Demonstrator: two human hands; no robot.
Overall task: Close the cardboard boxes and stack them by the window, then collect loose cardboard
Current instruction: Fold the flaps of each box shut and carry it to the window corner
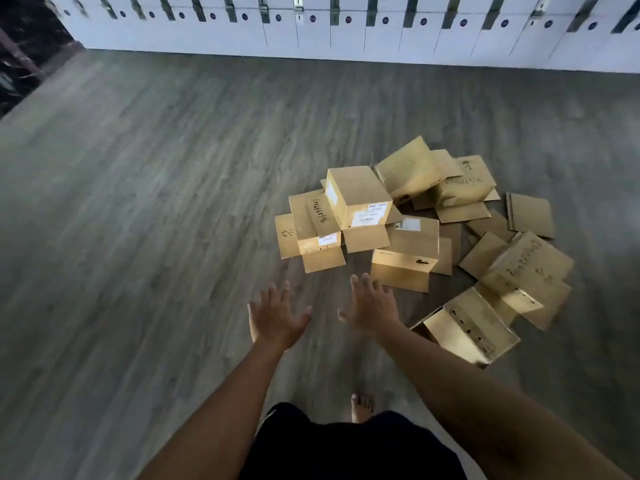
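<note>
A heap of several cardboard boxes lies on the grey wooden floor right of centre. One box with white labels sits on top at the left of the heap, above a box with splayed flaps. Another box lies nearest my hands. A box on its side lies at the lower right. Flat loose cardboard lies at the heap's right edge. My left hand and my right hand are stretched out in front of the heap, fingers spread, holding nothing.
A row of white lockers with numbered badges runs along the far wall. A dark area fills the top left corner. My bare foot stands on the floor below my hands.
</note>
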